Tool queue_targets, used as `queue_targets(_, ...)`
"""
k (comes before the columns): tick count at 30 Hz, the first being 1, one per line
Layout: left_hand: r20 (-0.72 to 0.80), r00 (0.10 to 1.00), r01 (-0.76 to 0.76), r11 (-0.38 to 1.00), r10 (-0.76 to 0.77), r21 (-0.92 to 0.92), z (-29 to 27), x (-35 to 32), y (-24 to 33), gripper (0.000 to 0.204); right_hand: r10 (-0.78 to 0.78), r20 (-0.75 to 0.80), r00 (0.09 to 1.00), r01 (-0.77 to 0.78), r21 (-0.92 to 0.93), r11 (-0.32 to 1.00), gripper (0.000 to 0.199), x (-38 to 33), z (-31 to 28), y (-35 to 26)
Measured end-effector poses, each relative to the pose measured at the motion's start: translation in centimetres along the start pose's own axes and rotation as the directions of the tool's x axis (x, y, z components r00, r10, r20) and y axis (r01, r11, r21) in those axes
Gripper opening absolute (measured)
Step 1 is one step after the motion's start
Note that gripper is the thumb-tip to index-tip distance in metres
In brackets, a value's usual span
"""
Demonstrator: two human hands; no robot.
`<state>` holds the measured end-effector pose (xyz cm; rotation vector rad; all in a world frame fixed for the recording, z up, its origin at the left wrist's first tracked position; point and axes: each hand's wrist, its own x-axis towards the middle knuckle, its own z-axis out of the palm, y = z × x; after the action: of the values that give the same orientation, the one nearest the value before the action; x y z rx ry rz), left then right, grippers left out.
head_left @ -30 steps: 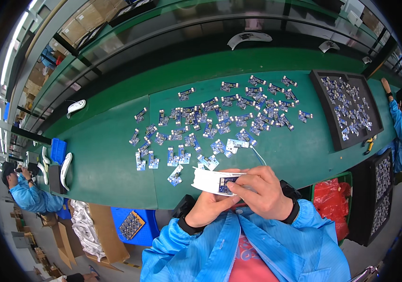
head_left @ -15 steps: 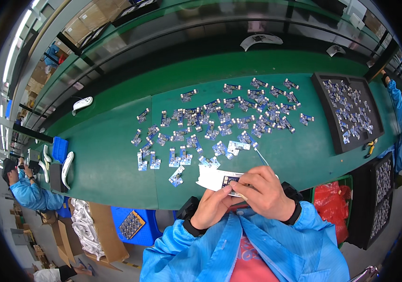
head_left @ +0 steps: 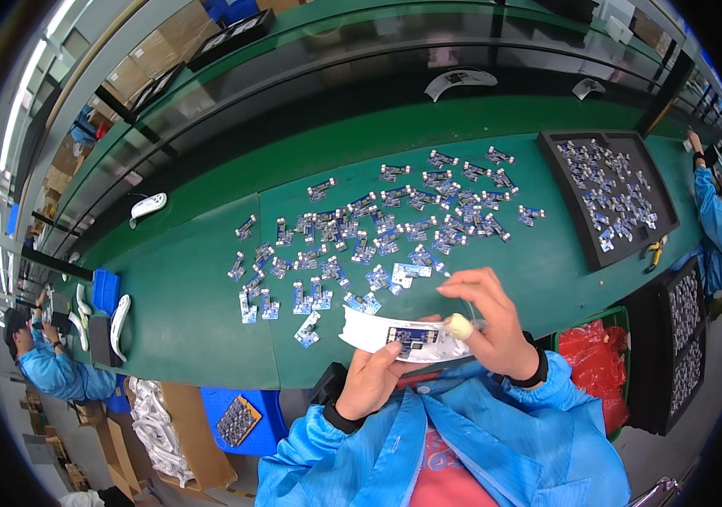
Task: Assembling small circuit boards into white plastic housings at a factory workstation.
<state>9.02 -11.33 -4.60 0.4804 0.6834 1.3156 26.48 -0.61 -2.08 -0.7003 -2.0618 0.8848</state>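
Note:
My left hand (head_left: 371, 378) grips a curved white plastic shell (head_left: 364, 331), its thumb pressing near the shell's lower edge. A blue circuit board (head_left: 412, 338) sits inside the shell, by the thumb tip. My right hand (head_left: 494, 328) is raised at the shell's right end, with forefinger and thumb apart and a pale cover on the thumb. By its fingertips shows the tip of a thin rod-like thing (head_left: 446, 274), mostly hidden by the hand. Just beyond the shell lie a paler board (head_left: 410, 275) and another blue board (head_left: 362, 303).
Many loose boards are spread over the green table (head_left: 183, 296). A black tray (head_left: 576, 228) of boards stands at the right, with a yellow-handled tool (head_left: 655, 253) beside it. White shells (head_left: 121, 317) and a blue bin (head_left: 106, 291) are at the left. Co-workers (head_left: 61, 342) work at both sides.
My right hand has come off the board and risen to the right, its fingers spreading. The left hand still holds the shell, now showing more of the board. The view has shifted slightly.

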Motion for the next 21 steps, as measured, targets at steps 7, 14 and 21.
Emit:
queue_targets(7, -0.042, 0.999, 0.026, 0.999, -0.025, 0.033, -0.9, 0.3, 0.1, 0.038, 0.199, 0.312, 0.929, -0.284, 0.257, 0.924, 0.021, 0.1, 0.7, 0.7)
queue_targets(14, -0.134, 0.988, -0.063, 0.995, 0.074, 0.084, 0.6, 2.1, 7.0, 0.039, 0.037, -0.104, 0.994, -0.028, 0.09, 0.996, 0.038, 2.2, 0.1, 1.2)
queue_targets(21, -0.357, 0.875, -0.326, 0.943, 0.327, 0.067, -11.9, 15.2, 21.2, 0.035, 0.28, -0.058, 0.958, -0.226, 0.449, 0.865, 0.026, 3.5, -0.6, 4.6)
